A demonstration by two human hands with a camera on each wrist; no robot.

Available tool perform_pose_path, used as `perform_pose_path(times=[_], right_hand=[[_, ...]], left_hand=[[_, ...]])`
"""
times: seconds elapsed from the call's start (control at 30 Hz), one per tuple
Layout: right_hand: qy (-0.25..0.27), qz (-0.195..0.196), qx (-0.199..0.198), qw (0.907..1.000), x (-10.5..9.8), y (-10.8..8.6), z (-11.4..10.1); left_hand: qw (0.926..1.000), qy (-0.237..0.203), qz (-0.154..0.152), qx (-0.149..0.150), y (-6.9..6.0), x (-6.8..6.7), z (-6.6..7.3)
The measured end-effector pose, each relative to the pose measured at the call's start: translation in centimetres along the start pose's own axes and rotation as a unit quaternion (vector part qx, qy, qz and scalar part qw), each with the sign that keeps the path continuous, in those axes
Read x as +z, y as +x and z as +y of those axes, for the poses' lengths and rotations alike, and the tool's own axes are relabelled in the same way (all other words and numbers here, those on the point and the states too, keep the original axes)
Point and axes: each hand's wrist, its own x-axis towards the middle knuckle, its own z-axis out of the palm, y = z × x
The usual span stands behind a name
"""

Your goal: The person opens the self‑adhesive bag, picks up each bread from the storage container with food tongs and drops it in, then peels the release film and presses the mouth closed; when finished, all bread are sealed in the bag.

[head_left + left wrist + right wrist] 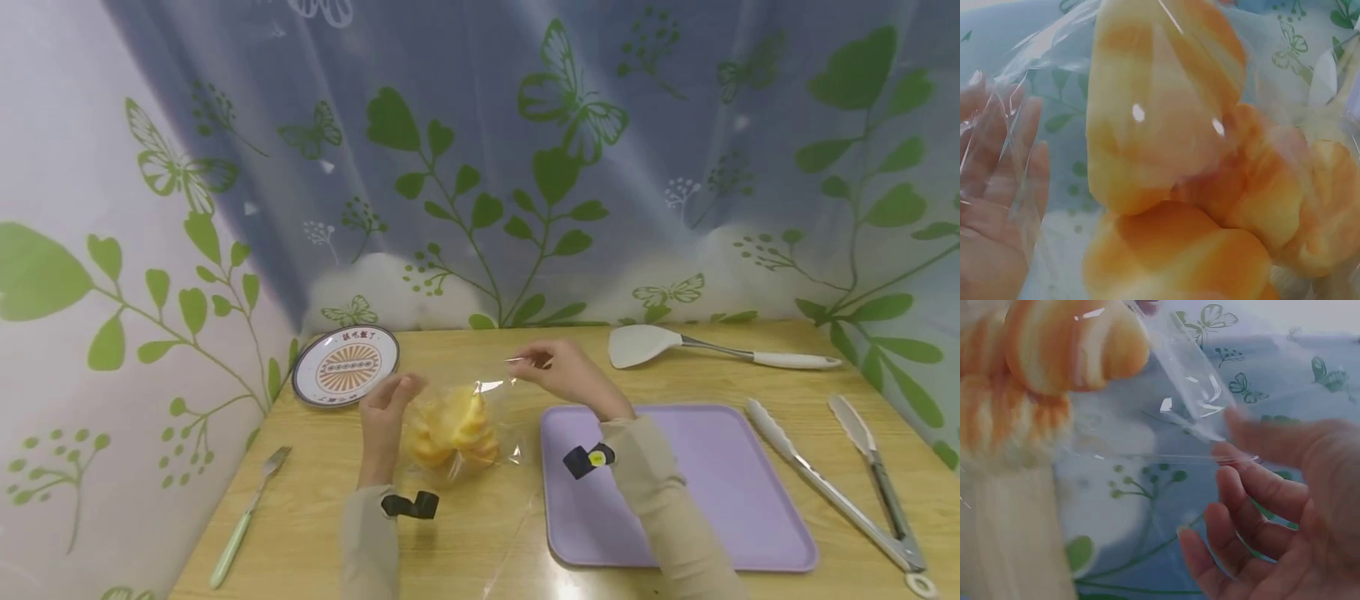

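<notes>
A clear plastic bag (516,433) with several golden bread rolls (456,429) inside is held up over the table between my two hands. My right hand (566,375) pinches the bag's upper right edge between thumb and forefinger; its other fingers are loosely bent in the right wrist view. At the upper left edge, my left hand (384,417) grips the film with its fingertips. In the left wrist view, the left fingers (1007,144) show through the film, and the thumb is hidden. The rolls (1079,347) look striped orange and cream.
A printed plate (348,367) lies behind the left hand, and a fork (247,521) at the left. Beneath the right forearm is a purple tray (720,467). A white spatula (645,346) lies at the back right, with metal tongs (832,492) beyond the tray. A patterned curtain (480,167) hangs behind.
</notes>
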Motion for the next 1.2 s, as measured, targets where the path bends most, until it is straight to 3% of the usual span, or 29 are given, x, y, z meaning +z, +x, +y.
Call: perform_pose_path(times=[0.13, 0.2, 0.37, 0.53, 0.6, 0.67, 0.77, 0.9, 0.97, 1.07, 1.2], right_hand=[[0.076, -0.004, 0.02, 0.9969, 1.4, 0.2, 1.3], [0.105, 0.005, 0.027, 0.9941, 2.0, 0.1, 1.8], [0.156, 0.048, 0.014, 0.9865, 2.8, -0.1, 2.6], [0.204, 0.093, 0.0, 0.9745, 2.9, -0.4, 1.8], [0.224, 0.103, 0.002, 0.9692, 3.0, -0.6, 1.3], [0.241, 0.106, 0.017, 0.9646, 3.1, -0.9, 0.9], [0.257, 0.093, 0.059, 0.9601, 3.7, -1.4, 1.0], [0.267, 0.062, 0.129, 0.9531, 5.3, -2.1, 2.5], [0.267, 0.048, 0.158, 0.9496, 6.2, -2.6, 3.5], [0.269, 0.021, 0.19, 0.944, 7.3, -3.1, 4.8], [0.295, -0.034, 0.187, 0.9363, 7.8, -3.5, 6.2]], left_hand=[[0.9962, -0.078, -0.033, -0.02, -0.2, -0.7, -0.2], [0.9951, -0.086, -0.032, -0.037, -0.2, -1.2, -0.2], [0.9984, 0.012, 0.001, -0.055, -0.2, -1.8, 0.6], [0.9965, 0.074, -0.011, -0.038, 0.2, -1.5, 2.6], [0.9951, 0.085, -0.011, -0.048, 0.3, -1.4, 3.3], [0.9919, 0.1, -0.012, -0.077, 0.3, -1.4, 3.9], [0.9785, 0.137, -0.014, -0.153, 0.1, -1.6, 3.7], [0.948, 0.182, -0.055, -0.255, -0.7, -2.5, 2.1], [0.935, 0.195, -0.074, -0.287, -1.2, -3.1, 1.0], [0.9168, 0.203, -0.13, -0.318, -1.6, -4.2, -0.4], [0.8922, 0.182, -0.207, -0.358, -1.7, -5.8, -1.8]])
